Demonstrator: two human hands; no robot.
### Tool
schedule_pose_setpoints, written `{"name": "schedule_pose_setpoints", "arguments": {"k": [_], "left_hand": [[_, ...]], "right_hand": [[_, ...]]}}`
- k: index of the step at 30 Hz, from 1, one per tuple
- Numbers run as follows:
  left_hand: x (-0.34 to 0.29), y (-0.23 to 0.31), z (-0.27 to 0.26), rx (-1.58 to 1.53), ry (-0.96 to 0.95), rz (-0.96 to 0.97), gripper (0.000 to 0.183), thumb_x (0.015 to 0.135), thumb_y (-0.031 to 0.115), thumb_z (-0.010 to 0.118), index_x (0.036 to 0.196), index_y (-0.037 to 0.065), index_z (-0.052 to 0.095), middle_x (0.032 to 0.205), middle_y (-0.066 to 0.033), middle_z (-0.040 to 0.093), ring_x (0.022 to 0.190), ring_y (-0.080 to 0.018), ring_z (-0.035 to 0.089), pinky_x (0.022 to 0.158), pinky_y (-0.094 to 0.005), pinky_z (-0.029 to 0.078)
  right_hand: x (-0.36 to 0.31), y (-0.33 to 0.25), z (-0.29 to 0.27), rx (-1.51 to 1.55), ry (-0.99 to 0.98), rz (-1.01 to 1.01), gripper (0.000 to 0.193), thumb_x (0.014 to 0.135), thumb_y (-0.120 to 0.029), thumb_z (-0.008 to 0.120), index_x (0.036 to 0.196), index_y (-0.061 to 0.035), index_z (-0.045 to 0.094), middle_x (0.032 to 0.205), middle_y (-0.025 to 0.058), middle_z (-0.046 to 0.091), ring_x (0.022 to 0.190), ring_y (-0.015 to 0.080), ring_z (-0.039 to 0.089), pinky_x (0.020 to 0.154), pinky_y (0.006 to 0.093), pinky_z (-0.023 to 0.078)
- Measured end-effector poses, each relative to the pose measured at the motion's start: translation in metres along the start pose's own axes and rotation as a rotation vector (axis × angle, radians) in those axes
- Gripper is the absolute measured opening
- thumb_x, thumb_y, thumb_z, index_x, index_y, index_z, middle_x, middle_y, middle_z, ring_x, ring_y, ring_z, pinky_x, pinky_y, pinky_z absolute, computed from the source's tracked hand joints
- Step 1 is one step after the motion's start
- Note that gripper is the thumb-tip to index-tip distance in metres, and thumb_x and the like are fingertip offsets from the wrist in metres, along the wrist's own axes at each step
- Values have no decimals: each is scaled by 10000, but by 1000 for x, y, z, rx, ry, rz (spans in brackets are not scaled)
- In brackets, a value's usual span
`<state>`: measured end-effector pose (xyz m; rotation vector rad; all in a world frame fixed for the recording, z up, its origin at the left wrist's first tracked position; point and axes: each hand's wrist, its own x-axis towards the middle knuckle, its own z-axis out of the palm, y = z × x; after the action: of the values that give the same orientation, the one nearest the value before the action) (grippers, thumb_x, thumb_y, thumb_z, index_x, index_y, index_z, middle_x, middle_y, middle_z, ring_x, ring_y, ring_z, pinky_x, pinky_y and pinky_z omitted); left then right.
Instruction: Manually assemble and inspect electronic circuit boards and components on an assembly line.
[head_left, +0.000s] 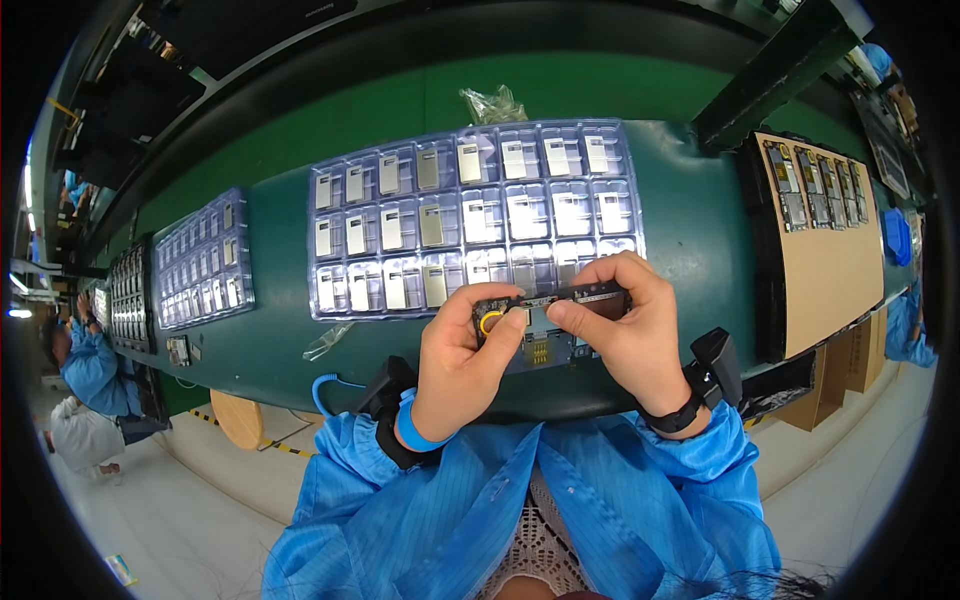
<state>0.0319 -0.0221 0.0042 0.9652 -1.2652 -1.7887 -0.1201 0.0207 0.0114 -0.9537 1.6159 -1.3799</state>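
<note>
A dark circuit board (pixel 545 350) with a yellow ring and gold contacts is held up between my two hands, above the near edge of the green bench. My left hand (pixel 460 345) grips its left end, thumb on the face beside the ring. The right hand (pixel 637 335) is closed round the other end, its thumb pressing near the middle of the upper part. Whether something small lies beneath the thumbs is hidden. Just beyond my hands sits a clear plastic tray (pixel 340 163), its compartments holding several flat silver metal pieces (pixel 432 226). My hands cover part of its front row.
Farther left lie a similar tray (pixel 165 250), a dark tray (pixel 131 300) and a small board (pixel 178 350). At right, a brown panel (pixel 820 280) carries several circuit boards (pixel 787 185) beside a dark post (pixel 775 75). Crumpled clear plastic (pixel 495 105) lies behind the tray. People work nearby.
</note>
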Motion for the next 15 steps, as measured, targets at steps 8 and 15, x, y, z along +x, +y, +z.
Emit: {"name": "schedule_pose_setpoints", "arguments": {"k": [8, 15], "left_hand": [[-3, -7, -4, 113, 23, 60, 169, 851, 39, 551, 1004, -11, 502, 746, 12, 532, 625, -4, 437, 529, -152, 334], [11, -3, -6, 136, 18, -17, 197, 857, 74, 563, 1021, -24, 518, 807, -14, 559, 700, -33, 474, 592, -175, 391]], "right_hand": [[-3, 2, 1, -157, 49, -96, 235, 612, -74, 767, 741, 13, 591, 731, 73, 541, 622, 135, 564, 506, 242, 477], [4, 6, -5, -152, -51, 17, 204, 692, -124, 715, 789, 11, 598, 742, 76, 565, 643, 125, 555, 550, 255, 449]]}}
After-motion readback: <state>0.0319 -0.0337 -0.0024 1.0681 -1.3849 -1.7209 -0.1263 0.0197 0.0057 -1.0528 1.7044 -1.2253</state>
